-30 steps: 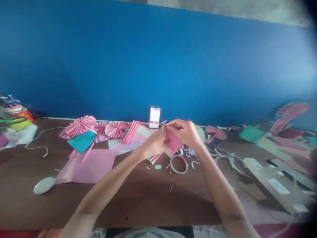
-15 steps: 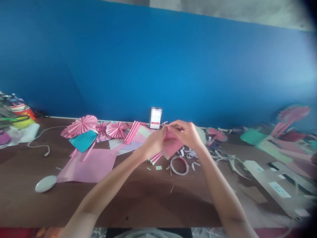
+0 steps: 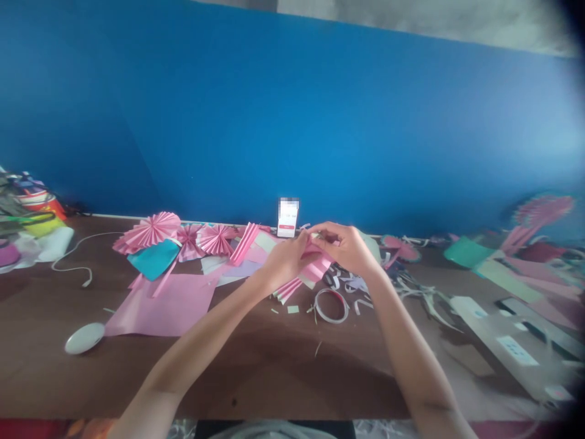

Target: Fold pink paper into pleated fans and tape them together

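Observation:
Both hands are closed on one piece of pink paper (image 3: pixel 320 266) held above the table. My left hand (image 3: pixel 289 256) grips its left side, and my right hand (image 3: pixel 342 242) pinches its upper edge with thumb and fingers. The sheet looks bent or folded, though the fingers hide much of it. Just below my left hand, a pleated pink paper strip (image 3: pixel 287 291) lies on the table. A roll of clear tape (image 3: pixel 331 306) rests under my hands, with white paper scraps (image 3: pixel 351 283) beside it.
Pink pleated rosettes (image 3: pixel 153 228), a teal paper piece (image 3: pixel 154 259) and a flat pink sheet (image 3: pixel 167 308) lie to the left. A lit phone (image 3: pixel 287 219) stands against the blue wall. A white oval object (image 3: pixel 85 338) sits front left, a power strip (image 3: pixel 516 350) at right.
The pink paper between my hands has changed shape: its lower right part has drawn up and bent over. Both hands stay in nearly the same place.

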A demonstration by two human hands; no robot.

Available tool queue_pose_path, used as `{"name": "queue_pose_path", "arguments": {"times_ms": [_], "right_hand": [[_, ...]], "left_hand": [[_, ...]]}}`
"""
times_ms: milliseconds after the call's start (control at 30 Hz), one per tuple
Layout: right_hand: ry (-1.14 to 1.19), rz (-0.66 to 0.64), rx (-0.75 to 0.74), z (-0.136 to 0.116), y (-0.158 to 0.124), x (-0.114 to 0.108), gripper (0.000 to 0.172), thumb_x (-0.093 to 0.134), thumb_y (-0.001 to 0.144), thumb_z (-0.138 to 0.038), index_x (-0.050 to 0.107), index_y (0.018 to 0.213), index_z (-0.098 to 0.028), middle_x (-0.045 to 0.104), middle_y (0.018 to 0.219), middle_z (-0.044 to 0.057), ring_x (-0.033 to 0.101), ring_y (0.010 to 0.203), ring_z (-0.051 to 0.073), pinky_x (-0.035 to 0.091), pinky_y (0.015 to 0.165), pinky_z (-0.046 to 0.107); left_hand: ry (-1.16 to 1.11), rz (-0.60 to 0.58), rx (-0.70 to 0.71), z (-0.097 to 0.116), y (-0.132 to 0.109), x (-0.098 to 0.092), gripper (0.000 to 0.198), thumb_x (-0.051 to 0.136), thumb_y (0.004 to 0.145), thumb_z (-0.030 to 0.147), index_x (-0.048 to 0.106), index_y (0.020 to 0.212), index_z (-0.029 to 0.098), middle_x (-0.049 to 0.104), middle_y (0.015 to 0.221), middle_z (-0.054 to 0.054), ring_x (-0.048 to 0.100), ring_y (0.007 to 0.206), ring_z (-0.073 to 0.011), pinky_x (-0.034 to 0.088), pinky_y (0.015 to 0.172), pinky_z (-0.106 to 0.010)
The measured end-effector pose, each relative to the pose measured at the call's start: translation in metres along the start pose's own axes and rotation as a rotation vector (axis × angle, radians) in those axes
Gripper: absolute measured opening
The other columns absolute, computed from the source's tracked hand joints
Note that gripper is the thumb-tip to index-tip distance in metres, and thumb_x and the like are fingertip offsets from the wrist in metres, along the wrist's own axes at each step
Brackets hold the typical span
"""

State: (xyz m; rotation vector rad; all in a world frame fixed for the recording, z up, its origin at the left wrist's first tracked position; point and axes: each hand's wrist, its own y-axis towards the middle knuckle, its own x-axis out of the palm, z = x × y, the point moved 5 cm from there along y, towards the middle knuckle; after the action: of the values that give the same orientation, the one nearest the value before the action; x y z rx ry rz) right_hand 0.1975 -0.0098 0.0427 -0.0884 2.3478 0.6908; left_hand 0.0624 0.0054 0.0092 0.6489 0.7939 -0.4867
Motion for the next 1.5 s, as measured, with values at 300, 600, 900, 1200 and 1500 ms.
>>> {"name": "queue_pose_path", "arguments": {"times_ms": [300, 600, 900, 1200, 1500], "right_hand": [[0.065, 0.040, 0.059, 0.007, 0.001, -0.007, 0.027, 0.070, 0.083, -0.041, 0.073, 0.101, -0.022, 0.074, 0.077, 0.003, 0.064, 0.066, 0.016, 0.046, 0.059, 0.027], [-0.014, 0.030, -0.031, 0.006, 0.001, -0.012, 0.016, 0.070, 0.082, -0.036, 0.074, 0.087, -0.021, 0.075, 0.089, 0.003, 0.066, 0.074, 0.017, 0.049, 0.065, 0.029], [-0.006, -0.056, -0.036, 0.005, 0.002, -0.009, 0.023, 0.061, 0.090, -0.039, 0.073, 0.097, -0.021, 0.074, 0.089, 0.003, 0.063, 0.073, 0.015, 0.045, 0.064, 0.027], [0.041, 0.028, -0.148, 0.002, -0.001, -0.014, 0.019, 0.065, 0.088, -0.036, 0.072, 0.084, -0.018, 0.073, 0.084, 0.003, 0.063, 0.073, 0.015, 0.044, 0.064, 0.026], [0.017, 0.092, -0.150, 0.000, 0.000, -0.014, 0.019, 0.066, 0.086, -0.036, 0.073, 0.080, -0.020, 0.074, 0.082, 0.003, 0.064, 0.074, 0.017, 0.046, 0.067, 0.028]], "left_hand": [[-0.066, -0.021, -0.057, -0.005, 0.001, 0.006, 0.046, 0.044, 0.096, 0.053, 0.047, 0.121, 0.015, 0.069, 0.089, -0.010, 0.065, 0.070, -0.0219, 0.039, 0.054, -0.027], [-0.197, -0.184, 0.030, -0.003, 0.000, 0.004, 0.041, 0.046, 0.094, 0.056, 0.055, 0.099, 0.016, 0.062, 0.080, -0.005, 0.056, 0.067, -0.0167, 0.037, 0.058, -0.028], [-0.325, -0.175, 0.014, 0.004, -0.002, 0.002, 0.055, 0.024, 0.098, 0.063, 0.054, 0.098, 0.017, 0.052, 0.070, -0.003, 0.053, 0.064, -0.0178, 0.039, 0.059, -0.031], [-0.410, -0.210, 0.062, 0.013, -0.002, 0.002, 0.051, 0.049, 0.095, 0.051, 0.045, 0.134, 0.018, 0.065, 0.115, -0.013, 0.061, 0.109, -0.0280, 0.049, 0.092, -0.043], [-0.290, -0.219, 0.079, -0.003, 0.002, 0.000, 0.048, 0.053, 0.094, 0.034, 0.041, 0.137, 0.017, 0.065, 0.113, -0.013, 0.062, 0.106, -0.0269, 0.048, 0.093, -0.043]]}}
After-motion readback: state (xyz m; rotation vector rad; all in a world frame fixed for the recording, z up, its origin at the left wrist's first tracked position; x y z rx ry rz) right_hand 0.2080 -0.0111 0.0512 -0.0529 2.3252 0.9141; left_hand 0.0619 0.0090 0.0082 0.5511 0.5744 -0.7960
